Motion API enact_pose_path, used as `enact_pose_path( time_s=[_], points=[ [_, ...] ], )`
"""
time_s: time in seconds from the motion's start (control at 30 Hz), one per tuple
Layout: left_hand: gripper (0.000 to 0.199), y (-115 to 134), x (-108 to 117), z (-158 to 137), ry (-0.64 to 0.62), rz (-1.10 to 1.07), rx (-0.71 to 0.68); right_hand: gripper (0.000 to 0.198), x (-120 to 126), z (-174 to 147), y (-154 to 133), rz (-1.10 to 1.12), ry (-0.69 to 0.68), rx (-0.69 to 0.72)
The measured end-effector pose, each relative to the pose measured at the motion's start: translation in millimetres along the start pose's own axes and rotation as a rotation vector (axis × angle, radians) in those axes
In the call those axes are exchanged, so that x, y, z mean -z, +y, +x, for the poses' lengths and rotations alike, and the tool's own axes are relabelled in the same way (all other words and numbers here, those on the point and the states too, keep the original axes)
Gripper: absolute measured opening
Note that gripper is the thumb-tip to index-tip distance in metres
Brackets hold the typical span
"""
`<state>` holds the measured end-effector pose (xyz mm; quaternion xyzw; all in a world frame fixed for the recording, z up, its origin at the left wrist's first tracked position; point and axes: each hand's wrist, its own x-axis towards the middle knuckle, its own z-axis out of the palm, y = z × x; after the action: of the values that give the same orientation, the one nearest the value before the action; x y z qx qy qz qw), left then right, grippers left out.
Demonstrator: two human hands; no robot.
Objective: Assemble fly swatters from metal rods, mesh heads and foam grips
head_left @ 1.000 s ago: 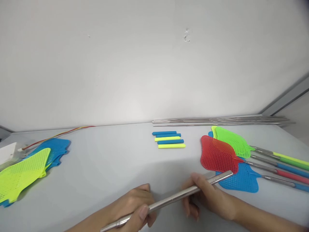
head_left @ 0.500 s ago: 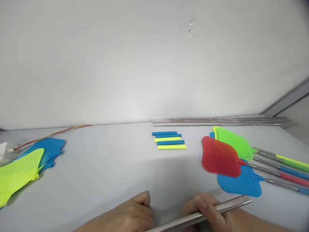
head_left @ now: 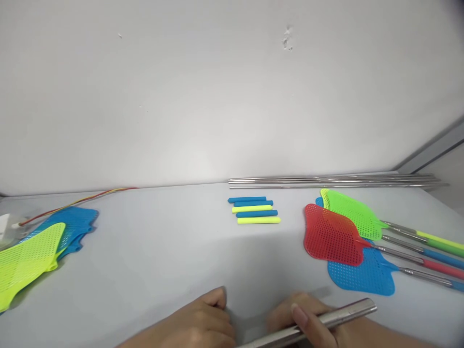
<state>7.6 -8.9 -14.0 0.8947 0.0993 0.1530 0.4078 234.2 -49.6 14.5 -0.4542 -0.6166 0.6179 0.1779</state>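
Right hand (head_left: 312,323) gripping a metal tube (head_left: 350,311), tube slanting up rightward from the bottom edge, left hand (head_left: 206,323) curling near its lower end, whether holding it impossible to tell, red swatter (head_left: 331,236) lying beyond on the table (head_left: 163,251).

One head-worn camera looks forward and down from above the near side of a grey worktop (head_left: 163,256), facing a whitish wall (head_left: 188,96) that fills the upper half.

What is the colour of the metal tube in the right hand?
The metal tube is silver, best seen in the head view.
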Motion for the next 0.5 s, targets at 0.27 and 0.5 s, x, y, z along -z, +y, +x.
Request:
enact_pose_path(
  time_s=[0.27,0.5],
  points=[
    [0.054,4.2,9.3,2.5,-0.033,-0.067,0.145,0.064,9.5,9.0,0.6,-0.021,-0.139,0.043],
    [0.058,13.0,16.2,4.2,-0.028,-0.076,0.183,0.067,9.4,9.1,-3.9,-0.034,-0.142,0.058]
  ],
)
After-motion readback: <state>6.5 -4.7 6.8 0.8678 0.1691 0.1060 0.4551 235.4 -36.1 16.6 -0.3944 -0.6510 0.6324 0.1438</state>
